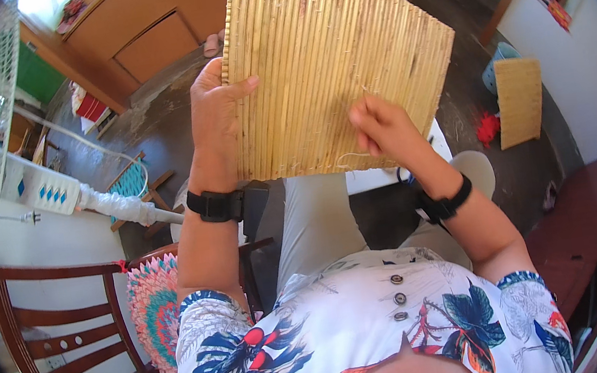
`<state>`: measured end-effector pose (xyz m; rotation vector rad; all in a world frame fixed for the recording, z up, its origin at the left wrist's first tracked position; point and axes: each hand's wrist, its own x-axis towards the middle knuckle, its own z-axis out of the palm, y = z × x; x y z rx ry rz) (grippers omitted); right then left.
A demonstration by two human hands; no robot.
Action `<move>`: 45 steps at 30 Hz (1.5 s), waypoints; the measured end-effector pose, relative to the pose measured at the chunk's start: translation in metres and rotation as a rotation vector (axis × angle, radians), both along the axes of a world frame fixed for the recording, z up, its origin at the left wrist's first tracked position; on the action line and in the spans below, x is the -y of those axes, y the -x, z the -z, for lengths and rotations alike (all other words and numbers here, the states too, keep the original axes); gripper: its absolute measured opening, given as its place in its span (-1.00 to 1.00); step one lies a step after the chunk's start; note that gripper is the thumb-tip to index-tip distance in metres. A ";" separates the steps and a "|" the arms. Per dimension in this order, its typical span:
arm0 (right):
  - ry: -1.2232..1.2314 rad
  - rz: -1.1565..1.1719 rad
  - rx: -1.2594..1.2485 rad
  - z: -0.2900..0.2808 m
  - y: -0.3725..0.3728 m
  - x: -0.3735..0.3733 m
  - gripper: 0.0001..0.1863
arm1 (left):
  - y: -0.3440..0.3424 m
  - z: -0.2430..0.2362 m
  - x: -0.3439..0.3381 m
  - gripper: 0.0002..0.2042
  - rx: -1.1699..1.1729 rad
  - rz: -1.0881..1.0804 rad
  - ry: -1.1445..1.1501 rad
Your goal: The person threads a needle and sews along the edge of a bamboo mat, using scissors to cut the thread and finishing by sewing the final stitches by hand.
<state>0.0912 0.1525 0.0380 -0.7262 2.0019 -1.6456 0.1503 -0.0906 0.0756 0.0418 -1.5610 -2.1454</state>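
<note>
Your left hand [216, 107] grips the reed panel [318, 48] by its left edge, upper centre; your right hand [385, 126] curls before it — hold unclear. It slants toward upper right, long axis unclear.

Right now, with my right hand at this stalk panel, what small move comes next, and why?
Perhaps gently draw the pale strand snug with your right hand: it curves loosely beside those curled fingers, though any grip is unclear. Your left hand already steadies the stalk panel by its edge.
</note>
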 end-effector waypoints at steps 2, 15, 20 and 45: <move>-0.092 -0.165 0.141 0.019 -0.012 -0.022 -0.82 | -0.002 -0.003 0.003 -0.71 -0.053 -0.005 -0.067; 0.875 0.448 0.266 0.041 0.035 -0.064 -0.85 | 0.040 0.021 -0.095 -0.71 -0.211 -0.131 -0.501; 0.975 0.689 0.115 0.061 0.066 -0.069 -0.85 | 0.040 0.024 -0.127 -0.73 -0.179 -0.069 -0.525; 0.679 1.012 -0.063 0.057 0.132 -0.109 -0.86 | 0.074 0.065 -0.102 -0.73 0.175 0.254 -0.222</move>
